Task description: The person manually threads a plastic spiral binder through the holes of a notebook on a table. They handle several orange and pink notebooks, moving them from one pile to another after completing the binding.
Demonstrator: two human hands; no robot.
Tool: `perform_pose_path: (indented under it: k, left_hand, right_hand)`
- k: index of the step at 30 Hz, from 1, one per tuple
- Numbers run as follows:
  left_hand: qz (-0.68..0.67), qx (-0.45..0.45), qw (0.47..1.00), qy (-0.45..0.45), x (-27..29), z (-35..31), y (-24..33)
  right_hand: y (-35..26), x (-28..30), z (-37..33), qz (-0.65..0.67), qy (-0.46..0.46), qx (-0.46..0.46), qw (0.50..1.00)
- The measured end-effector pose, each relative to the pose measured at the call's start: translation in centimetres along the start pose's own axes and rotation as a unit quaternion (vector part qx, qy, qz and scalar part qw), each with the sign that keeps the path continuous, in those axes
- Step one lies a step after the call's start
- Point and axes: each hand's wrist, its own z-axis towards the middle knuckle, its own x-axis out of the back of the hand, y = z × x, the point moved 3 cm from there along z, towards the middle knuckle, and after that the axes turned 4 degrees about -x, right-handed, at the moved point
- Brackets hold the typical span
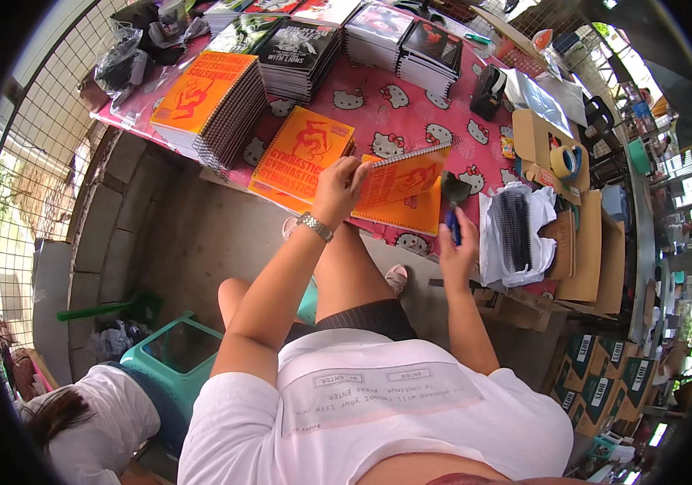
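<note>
My left hand is closed on the corner of an orange notebook, whose dark wire coil runs along its raised upper edge. Under this tilted notebook another orange cover lies at the table's near edge. In my right hand, just to the right of it, is a blue-handled tool. A dark grey shape by its end is blurred, so its kind is unclear. Left of my left hand, more orange notebooks lie overlapped on the pink patterned tablecloth.
A tall stack of orange spiral notebooks stands at the left, with black-covered stacks behind. On the right are black binding coils on white plastic, an open cardboard box and tape. A person is at lower left.
</note>
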Motion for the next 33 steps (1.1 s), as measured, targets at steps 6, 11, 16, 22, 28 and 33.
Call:
perform_pose_path:
  k: [6,11,16,22,28,33]
  left_hand:
    - [-0.049,-0.18,0.977,0.105,0.6,-0.4,2.2]
    - [-0.122,-0.042,0.991,0.031,0.1,-0.8,0.4]
    - [-0.107,-0.079,0.989,0.06,0.0,-1.1,0.1]
    - [-0.089,-0.109,0.987,0.081,0.2,-2.1,1.2]
    - [0.079,-0.202,0.964,0.154,8.2,1.2,10.1]
    - [0.225,-0.225,0.945,0.078,9.8,7.6,14.0]
  right_hand:
    - [-10.4,-3.9,1.3,0.028,-0.088,0.204,0.975]
    - [-11.9,-5.2,2.0,0.006,-0.106,0.219,0.97]
    - [-12.0,-5.2,2.0,-0.03,-0.122,0.24,0.963]
    - [-10.1,-6.0,0.4,0.453,-0.383,-0.313,0.741]
    - [-2.8,-1.2,1.5,0.065,-0.272,-0.094,0.955]
    - [4.1,0.3,2.4,-0.235,-0.065,0.061,0.968]
